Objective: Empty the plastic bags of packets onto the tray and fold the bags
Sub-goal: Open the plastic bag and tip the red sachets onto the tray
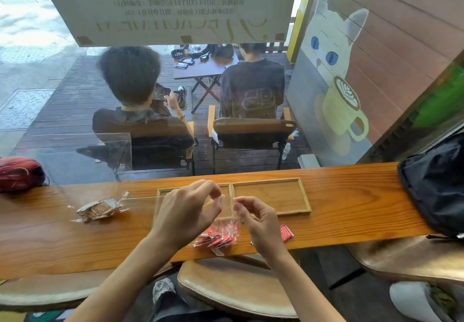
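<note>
Both hands, the left hand (187, 208) and right hand (256, 217), pinch the mouth of a clear bag of red packets (221, 234) above the table (351, 221), so little seems done: the tray (271, 196) lies empty and the brown-packet bag (100, 208) waits unopened.

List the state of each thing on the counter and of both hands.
Red-packet bag: still full, top pinched by both hands.
Brown-packet bag: full, lying untouched.
Trays: no packets in view.
Loose red packet: on counter.
Left hand: gripping bag top.
Right hand: gripping bag top.
</note>
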